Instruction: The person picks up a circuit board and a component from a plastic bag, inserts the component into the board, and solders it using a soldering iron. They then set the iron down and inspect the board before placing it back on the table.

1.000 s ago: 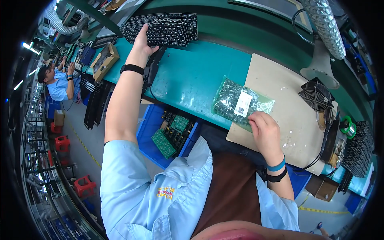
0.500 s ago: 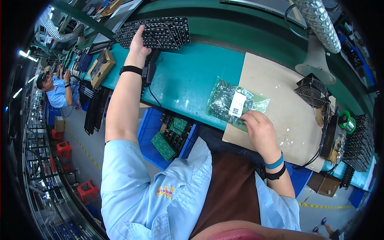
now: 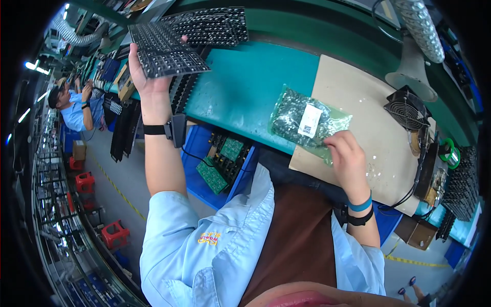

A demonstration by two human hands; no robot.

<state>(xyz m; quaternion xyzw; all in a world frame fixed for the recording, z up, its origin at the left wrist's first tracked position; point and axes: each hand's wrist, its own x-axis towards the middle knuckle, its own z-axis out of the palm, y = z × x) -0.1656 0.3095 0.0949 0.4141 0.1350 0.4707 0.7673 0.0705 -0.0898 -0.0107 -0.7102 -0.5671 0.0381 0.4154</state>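
My left hand (image 3: 152, 84) is raised at the far left of the bench, gripping a black circuit board (image 3: 166, 51) dotted with rows of pale spots. Behind it stand more black circuit boards (image 3: 215, 25) of the same kind. With bent fingers, my right hand (image 3: 348, 151) pinches the lower right edge of a clear greenish plastic bag (image 3: 335, 122). Many small dark parts fill the bag, and a white label (image 3: 310, 121) is on its front. The bag lies partly on the teal mat (image 3: 245, 97) and partly on a brown paper sheet (image 3: 378, 138).
Below the bench edge a blue bin (image 3: 197, 176) holds green circuit boards (image 3: 212, 174). To the right are a small black fan (image 3: 406, 111), a funnel-shaped duct (image 3: 409, 77), a green wire spool (image 3: 451, 155) and stacked dark boards (image 3: 463, 179). A co-worker (image 3: 76, 110) sits far left.
My left hand has drawn back toward me from the stack, bringing one black circuit board away from the others. My right hand stays at the bag's edge.
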